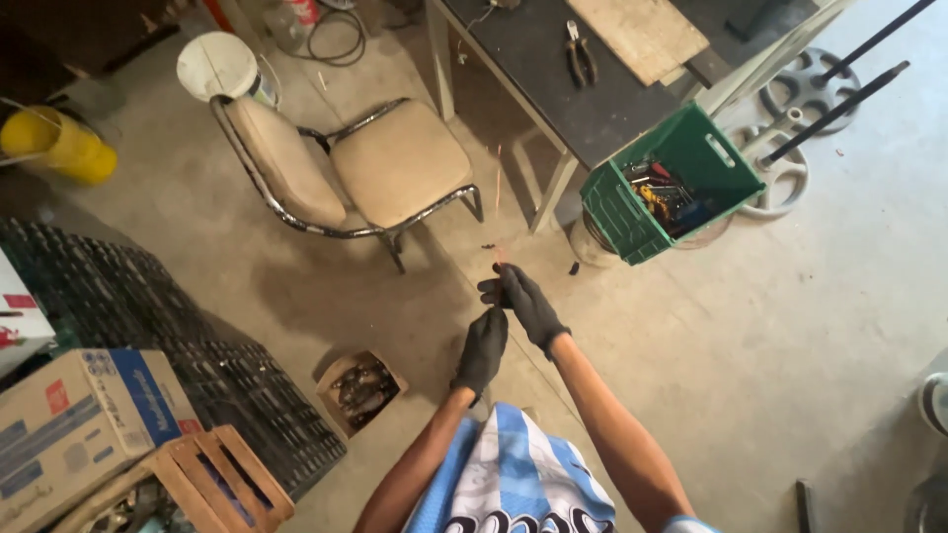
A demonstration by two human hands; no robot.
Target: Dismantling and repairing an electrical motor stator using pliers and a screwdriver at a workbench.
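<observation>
Two black-gloved hands close together over the concrete floor (pixel 790 326), right hand (pixel 526 304) pinching a thin reddish rod (pixel 498 197), left hand (pixel 482 347) curled beneath, grip unclear, padded steel-tube chair (pixel 365 168) beyond, green plastic crate (pixel 671 183) nearby

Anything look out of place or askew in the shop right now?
The green crate of tools sits tilted against the table leg, propped on a round object. Small dark bits lie scattered on the floor near the gloved hands.
</observation>
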